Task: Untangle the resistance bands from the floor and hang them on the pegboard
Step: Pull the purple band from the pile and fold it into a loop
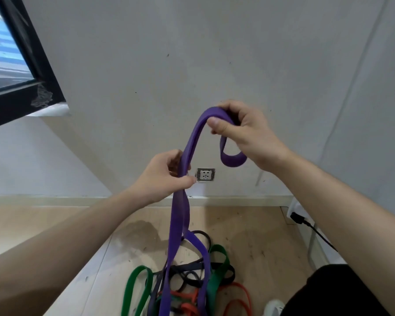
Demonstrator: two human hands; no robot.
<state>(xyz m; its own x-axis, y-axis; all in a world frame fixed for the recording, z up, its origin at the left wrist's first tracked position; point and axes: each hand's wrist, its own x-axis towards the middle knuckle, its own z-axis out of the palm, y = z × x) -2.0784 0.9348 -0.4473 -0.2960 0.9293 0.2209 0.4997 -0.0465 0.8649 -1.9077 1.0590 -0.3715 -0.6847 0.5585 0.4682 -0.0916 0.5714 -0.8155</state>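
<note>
A wide purple resistance band [180, 215] rises from a tangle on the floor up to both hands. My right hand [244, 133] grips its top bend, and a short loop of the band hangs below that hand. Lower and to the left, my left hand [164, 179] pinches the same band between thumb and fingers. On the wooden floor lie the tangled green bands [217, 265], black bands [192, 272] and orange bands [240, 299], with the purple band running down into them. No pegboard is in view.
A white wall faces me with a power socket [205, 174] low down near the baseboard. A dark window frame [39, 65] is at upper left. At right, a black plug and cable [306, 222] run along the floor. My dark trouser leg [342, 293] and a white shoe [274, 307] are at lower right.
</note>
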